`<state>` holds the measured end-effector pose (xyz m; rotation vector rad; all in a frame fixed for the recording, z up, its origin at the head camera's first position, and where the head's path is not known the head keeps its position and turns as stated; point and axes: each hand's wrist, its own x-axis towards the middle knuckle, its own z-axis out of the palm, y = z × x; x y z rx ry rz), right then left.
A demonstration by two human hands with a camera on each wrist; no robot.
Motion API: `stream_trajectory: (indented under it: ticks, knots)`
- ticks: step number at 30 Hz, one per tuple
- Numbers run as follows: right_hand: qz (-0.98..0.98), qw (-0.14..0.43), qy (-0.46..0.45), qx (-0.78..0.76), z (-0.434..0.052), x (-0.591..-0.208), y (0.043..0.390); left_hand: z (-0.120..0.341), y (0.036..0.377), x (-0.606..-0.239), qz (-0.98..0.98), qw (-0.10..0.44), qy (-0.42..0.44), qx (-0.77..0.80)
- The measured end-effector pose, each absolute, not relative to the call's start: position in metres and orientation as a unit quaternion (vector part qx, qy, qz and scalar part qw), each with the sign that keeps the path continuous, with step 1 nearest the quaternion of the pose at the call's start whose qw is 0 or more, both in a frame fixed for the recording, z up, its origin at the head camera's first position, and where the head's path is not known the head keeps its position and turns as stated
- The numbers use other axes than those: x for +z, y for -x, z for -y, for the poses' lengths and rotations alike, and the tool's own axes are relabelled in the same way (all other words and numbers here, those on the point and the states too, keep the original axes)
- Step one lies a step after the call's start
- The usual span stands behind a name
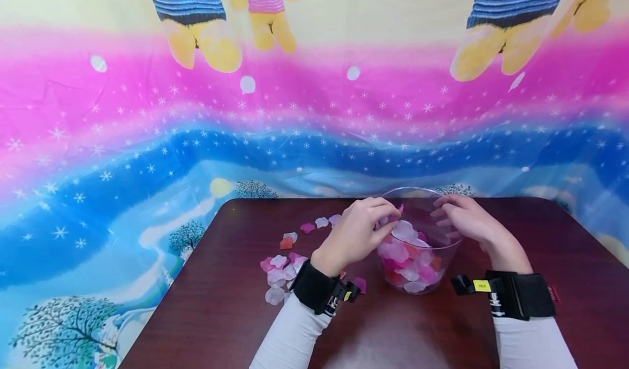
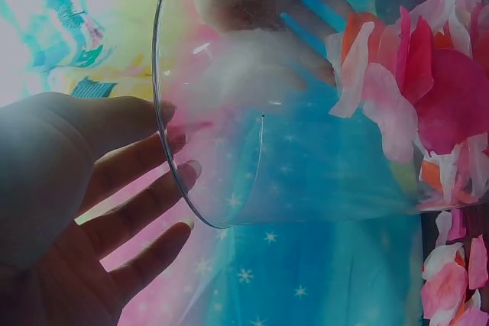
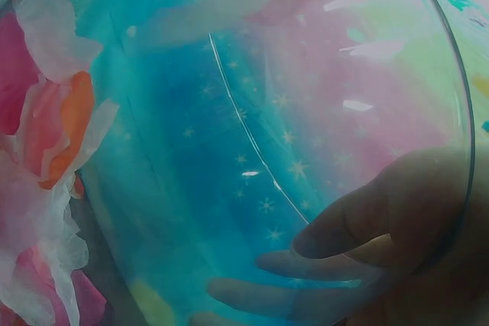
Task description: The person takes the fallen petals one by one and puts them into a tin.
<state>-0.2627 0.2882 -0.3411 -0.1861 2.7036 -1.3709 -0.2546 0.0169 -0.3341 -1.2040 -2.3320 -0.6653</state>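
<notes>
A clear glass bowl [image 1: 446, 260] stands on the table, its lower part full of pink, white, magenta and orange artificial petals [image 1: 410, 262]. At the bowl's left rim is my left hand [image 1: 355, 228]; in the left wrist view its fingers [image 2: 149, 204] are spread and fairly straight, with the tips overlapping the rim. A bit of magenta petal [image 1: 400, 209] shows by those fingertips in the head view. On the other side, my right hand [image 1: 467, 220] is at the right rim with loosely bent fingers. The right wrist view shows these fingers [image 3: 344, 230] through the glass, with nothing between them.
Loose petals [image 1: 277, 277] lie in a pile left of the bowl, partly behind the left wrist. Several more petals [image 1: 307, 228] trail toward the back of the dark wooden table [image 1: 216, 303]. A printed cloth [image 1: 304, 107] hangs behind the table.
</notes>
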Motion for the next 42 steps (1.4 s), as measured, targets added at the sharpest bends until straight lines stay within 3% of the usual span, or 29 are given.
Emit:
stream_trajectory:
  ticks: [18,22,32,35,42]
  knots:
    - [-0.886,0.057,0.065,-0.456,-0.288,-0.341,0.262,0.012,0.264,-0.327,0.833,0.202,0.412,-0.31]
    - [-0.886,0.058,0.066,-0.455,-0.288,-0.341,0.262,0.032,0.273,-0.329,0.868,0.141,0.377,-0.292]
    - [-0.885,0.057,0.07,-0.456,-0.292,-0.344,0.262,0.052,0.299,-0.376,0.938,-0.124,0.24,-0.218]
    - [-0.885,0.06,0.069,-0.457,-0.291,-0.345,0.263,0.049,0.304,-0.391,0.94,-0.148,0.221,-0.214]
    - [-0.885,0.054,0.07,-0.457,-0.289,-0.343,0.264,0.041,0.31,-0.405,0.942,-0.145,0.213,-0.215]
